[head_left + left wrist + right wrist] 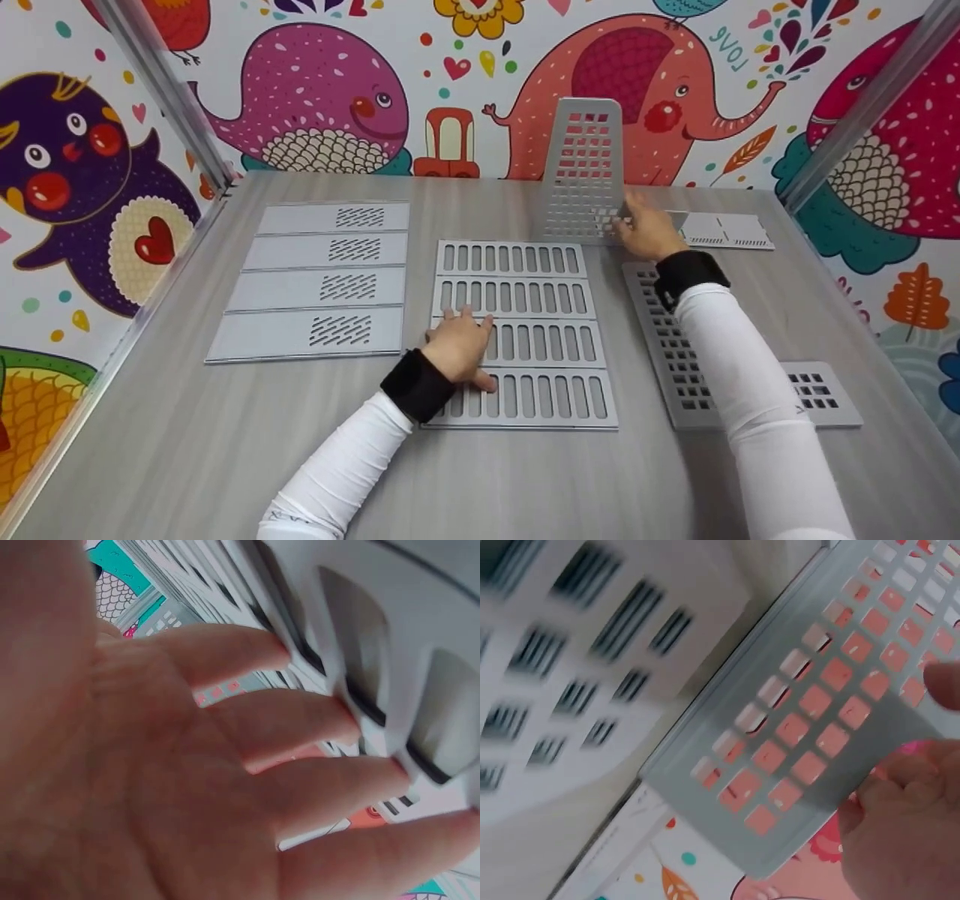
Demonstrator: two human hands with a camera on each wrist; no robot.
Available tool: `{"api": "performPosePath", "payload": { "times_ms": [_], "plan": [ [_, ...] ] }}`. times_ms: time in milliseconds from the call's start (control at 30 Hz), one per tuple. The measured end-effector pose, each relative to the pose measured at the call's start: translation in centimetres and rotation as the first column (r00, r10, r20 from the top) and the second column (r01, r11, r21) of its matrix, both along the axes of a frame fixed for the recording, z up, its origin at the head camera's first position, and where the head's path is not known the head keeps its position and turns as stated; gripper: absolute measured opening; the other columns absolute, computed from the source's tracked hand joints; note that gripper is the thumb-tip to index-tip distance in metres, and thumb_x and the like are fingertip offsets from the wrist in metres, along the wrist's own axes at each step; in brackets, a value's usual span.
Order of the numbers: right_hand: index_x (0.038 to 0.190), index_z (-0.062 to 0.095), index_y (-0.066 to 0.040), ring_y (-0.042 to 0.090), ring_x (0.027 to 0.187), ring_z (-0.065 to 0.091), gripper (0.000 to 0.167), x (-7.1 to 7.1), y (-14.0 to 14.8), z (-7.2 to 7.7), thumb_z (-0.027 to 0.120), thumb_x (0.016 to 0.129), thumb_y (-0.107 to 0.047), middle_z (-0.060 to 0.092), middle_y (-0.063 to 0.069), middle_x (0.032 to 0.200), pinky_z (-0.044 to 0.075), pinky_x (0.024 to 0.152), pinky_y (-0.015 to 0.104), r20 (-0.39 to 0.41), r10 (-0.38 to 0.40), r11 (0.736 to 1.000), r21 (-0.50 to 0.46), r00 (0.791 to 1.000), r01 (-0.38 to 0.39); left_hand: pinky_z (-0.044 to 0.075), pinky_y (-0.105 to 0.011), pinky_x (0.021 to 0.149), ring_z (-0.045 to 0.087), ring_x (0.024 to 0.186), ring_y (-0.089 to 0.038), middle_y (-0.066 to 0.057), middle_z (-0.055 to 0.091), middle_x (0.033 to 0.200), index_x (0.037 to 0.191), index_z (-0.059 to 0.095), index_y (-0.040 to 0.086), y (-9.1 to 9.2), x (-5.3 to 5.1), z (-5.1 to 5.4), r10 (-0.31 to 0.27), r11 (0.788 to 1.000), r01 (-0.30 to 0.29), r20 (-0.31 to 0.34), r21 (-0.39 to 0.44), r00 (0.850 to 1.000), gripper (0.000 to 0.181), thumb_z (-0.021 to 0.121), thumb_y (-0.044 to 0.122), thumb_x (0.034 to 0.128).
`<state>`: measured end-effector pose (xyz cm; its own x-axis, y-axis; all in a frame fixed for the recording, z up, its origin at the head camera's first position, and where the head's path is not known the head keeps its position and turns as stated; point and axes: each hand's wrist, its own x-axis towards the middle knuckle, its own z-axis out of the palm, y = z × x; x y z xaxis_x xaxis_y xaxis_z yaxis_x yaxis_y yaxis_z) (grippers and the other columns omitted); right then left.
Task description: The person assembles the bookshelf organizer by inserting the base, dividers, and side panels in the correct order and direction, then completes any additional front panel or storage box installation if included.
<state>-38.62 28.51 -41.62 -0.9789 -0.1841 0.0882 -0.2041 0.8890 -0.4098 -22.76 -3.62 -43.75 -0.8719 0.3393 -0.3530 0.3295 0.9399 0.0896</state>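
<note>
My right hand [651, 231] grips the upright panel [583, 180] by its right edge, low down, with the fingers curled at that edge and the thumb toward me. The panel is grey and full of square holes, and it stands toward the back of the table [517, 487], in front of the cartoon-painted wall [480, 97]. I cannot tell whether its lower edge touches the table.

My left hand [459, 346] rests on the slotted panels [540, 318], its fingers spread apart and straight, the tips touching the surface around the long slots. These four lie flat in a column in the middle of the table, one after another, just in front of the upright panel.

To the left of them, apart, four slit panels [292, 289] lie in a column of their own. Beyond my right hand there is a white plate [724, 229] with rows of small slits. Under my right sleeve [757, 405] lies flat grey grid-work [682, 352] with square holes; my arm hides its middle, so I cannot tell whether it is one piece.
</note>
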Motion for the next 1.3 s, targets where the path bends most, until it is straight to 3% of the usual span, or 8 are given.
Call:
{"api": "performPosePath", "payload": {
  "times_ms": [100,233,367,467,533,1000,1167,1300],
  "plan": [
    [0.156,0.026,0.003,0.05,0.154,0.0,0.067,0.8,1.5,0.2,0.052,0.1,-0.022,0.004,0.029,0.166,0.005,0.124,0.064,0.013,-0.056,0.998,0.03,0.998,0.055,0.045,-0.07,0.101,0.029,0.145,-0.056,-0.029,0.027,0.16,0.159,0.028,0.012,0.2,0.0,-0.1,-0.005,1.0,0.005,0.005,-0.001,1.0,0.117,0.085,0.058,0.0681],
    [0.158,0.025,-0.005,0.053,0.151,-0.017,0.069,1.8,3.2,0.2,0.052,0.102,-0.032,-0.018,0.028,0.165,-0.005,0.122,0.067,0.093,-0.181,0.984,0.007,0.979,0.181,0.044,-0.071,0.101,0.028,0.144,-0.057,-0.03,0.027,0.16,0.159,0.028,0.012,0.1,-0.1,-0.1,0.001,1.0,-0.001,0.014,0.0,1.0,0.117,0.085,0.058,0.068],
    [0.161,0.017,-0.011,0.062,0.147,0.002,0.071,1.8,3.7,-0.1,0.048,0.103,-0.037,-0.018,0.038,0.16,0.01,0.121,0.069,0.168,-0.213,0.977,0.015,0.962,0.214,0.043,-0.071,0.101,0.028,0.145,-0.057,-0.03,0.028,0.159,0.159,0.028,0.011,-0.2,-0.1,-0.2,0.008,1.0,-0.008,0.017,0.005,1.0,0.117,0.086,0.056,0.0685],
    [0.161,0.016,-0.01,0.066,0.14,0.024,0.071,1.7,3.6,-0.4,0.048,0.102,-0.033,-0.006,0.043,0.159,0.025,0.116,0.07,0.171,-0.198,0.98,0.017,0.965,0.198,0.043,-0.072,0.101,0.026,0.145,-0.057,-0.031,0.025,0.161,0.159,0.027,0.011,-0.2,-0.1,-0.2,0.005,1.0,-0.005,0.024,0.006,1.0,0.116,0.086,0.055,0.0696],
    [0.161,0.017,-0.009,0.065,0.138,0.029,0.071,1.6,3.4,-0.5,0.049,0.102,-0.03,-0.001,0.043,0.158,0.028,0.115,0.069,0.162,-0.185,0.983,0.012,0.969,0.185,0.044,-0.072,0.1,0.026,0.145,-0.058,-0.031,0.025,0.161,0.159,0.028,0.011,-0.1,0.0,-0.2,0.004,1.0,-0.004,0.024,0.01,1.0,0.115,0.086,0.055,0.0698],
    [0.16,0.022,-0.01,0.061,0.126,0.047,0.073,1.5,1.5,-1.1,0.057,0.098,-0.023,0.012,0.041,0.157,0.038,0.109,0.067,0.074,-0.175,0.984,0.004,0.982,0.176,0.044,-0.073,0.099,0.025,0.146,-0.056,-0.029,0.026,0.161,0.158,0.031,0.013,-0.2,0.0,0.0,0.026,0.999,-0.027,0.026,0.043,0.999,0.113,0.088,0.052,0.0688],
    [0.16,0.022,-0.012,0.064,0.132,0.039,0.079,1.3,0.9,-1.3,0.064,0.094,-0.023,0.009,0.041,0.159,0.035,0.112,0.068,0.082,-0.182,0.983,0.008,0.98,0.182,0.05,-0.066,0.096,0.028,0.145,-0.056,-0.028,0.028,0.161,0.158,0.033,0.014,-0.3,0.0,-0.2,-0.004,1.0,0.004,0.002,0.021,1.0,0.112,0.087,0.055,0.0689],
    [0.16,0.022,-0.012,0.063,0.129,0.043,0.086,1.2,0.0,-1.3,0.071,0.091,-0.023,0.012,0.039,0.158,0.038,0.11,0.066,0.077,-0.177,0.984,0.015,0.981,0.176,0.049,-0.063,0.1,0.03,0.143,-0.058,-0.029,0.029,0.16,0.157,0.034,0.011,-0.3,0.0,-0.2,-0.027,0.999,0.028,-0.016,0.026,1.0,0.112,0.087,0.055,0.0686]
  ]
}}
